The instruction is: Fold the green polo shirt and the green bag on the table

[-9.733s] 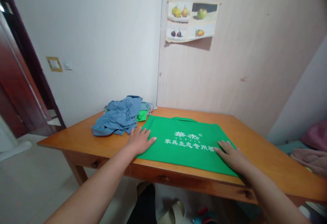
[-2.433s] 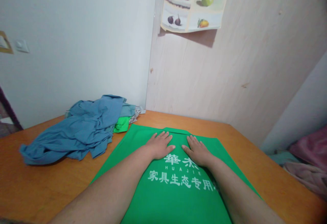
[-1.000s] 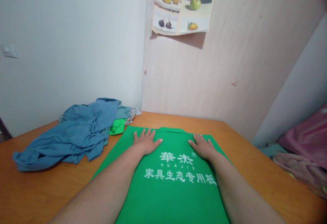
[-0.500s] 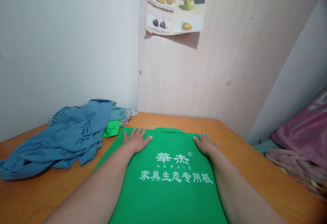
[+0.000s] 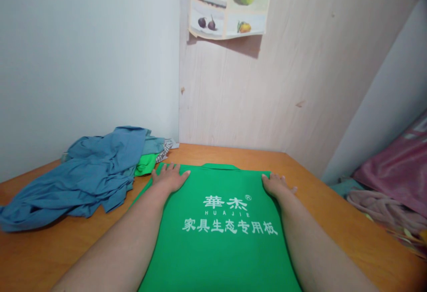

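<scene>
Green printed cloth, spread flat on the worktop, directly in front of the person and beneath both hands. Its visible length runs away from the person; the near end lies outside the view. White lettering crosses its middle, and a narrow flap projects from the far edge. The left hand rests at the far left corner, the right hand at the far right; neither is clearly nearer the cloth. The grip is apart on both sides: left fingers spread, palm down; right thumb on the cloth, its other fingers reaching past the edge. To the left, a crumpled blue garment lies near a bright green cloth and a striped cloth. No container is distinguishable. Beyond, fruit pictures hang on the wall; at right, a pink fabric.
</scene>
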{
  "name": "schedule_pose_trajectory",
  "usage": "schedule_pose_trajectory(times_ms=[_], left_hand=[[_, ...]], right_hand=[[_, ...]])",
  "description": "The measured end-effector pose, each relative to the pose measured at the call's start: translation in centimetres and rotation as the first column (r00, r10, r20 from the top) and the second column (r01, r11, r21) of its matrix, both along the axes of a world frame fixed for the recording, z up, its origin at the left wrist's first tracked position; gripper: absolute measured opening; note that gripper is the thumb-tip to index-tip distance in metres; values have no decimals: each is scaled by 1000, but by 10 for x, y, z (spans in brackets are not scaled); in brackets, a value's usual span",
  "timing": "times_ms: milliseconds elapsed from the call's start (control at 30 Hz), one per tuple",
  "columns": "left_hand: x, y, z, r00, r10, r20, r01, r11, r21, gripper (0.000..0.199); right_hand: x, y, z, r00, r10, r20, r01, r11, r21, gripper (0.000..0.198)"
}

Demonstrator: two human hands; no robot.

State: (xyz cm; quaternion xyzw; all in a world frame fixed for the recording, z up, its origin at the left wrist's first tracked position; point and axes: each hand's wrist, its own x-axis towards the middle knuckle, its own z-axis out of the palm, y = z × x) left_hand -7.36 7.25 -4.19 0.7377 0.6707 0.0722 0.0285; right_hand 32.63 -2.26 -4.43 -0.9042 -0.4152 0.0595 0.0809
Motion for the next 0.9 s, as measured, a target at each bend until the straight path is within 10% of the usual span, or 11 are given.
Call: schedule_pose_trajectory(times_ms=[233,433,900], left_hand=[[11,-15,14,999,38,-17,-37,995,88,79],[31,-28,11,964,-265,-24,265,964,24,76],[21,-17,4,991,-128,-26,128,992,4,86]], right_hand=[[-26,-1,9,974,190,120,-200,977,79,75],[-71,1,4,841,538,66,-537,843,-27,81],[-19,2,2,987,140,82,-140,990,-4,70]])
